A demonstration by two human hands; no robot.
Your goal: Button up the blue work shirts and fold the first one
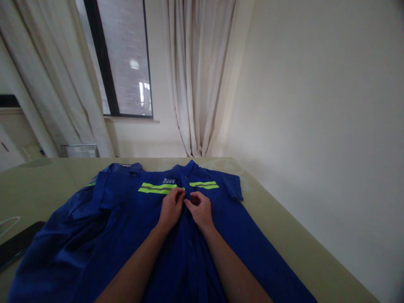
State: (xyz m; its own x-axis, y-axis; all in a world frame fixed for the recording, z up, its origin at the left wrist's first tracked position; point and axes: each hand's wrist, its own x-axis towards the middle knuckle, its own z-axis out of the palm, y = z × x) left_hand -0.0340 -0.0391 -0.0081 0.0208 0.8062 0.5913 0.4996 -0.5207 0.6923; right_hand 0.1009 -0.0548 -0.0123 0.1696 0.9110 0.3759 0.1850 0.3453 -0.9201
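Note:
A blue short-sleeved work shirt [240, 235] lies spread front side up, its collar at the far end. Yellow-green reflective bands [154, 188] cross its chest, and small white lettering sits above the left band. At the front placket, just below the bands, my left hand [172, 206] pinches the cloth edge. Close beside it my right hand [201, 208] also pinches the placket, with thumb and fingers curled together. Any button between the fingertips is hidden. Lower on the placket a dark button [190, 243] shows.
Another blue garment [59, 235] lies crumpled to the left, partly under the shirt. A dark phone-like object [19, 244] and a white cable [11, 219] are at the left edge. The pale green surface [284, 227] meets a wall on the right; curtains [202, 84] hang behind.

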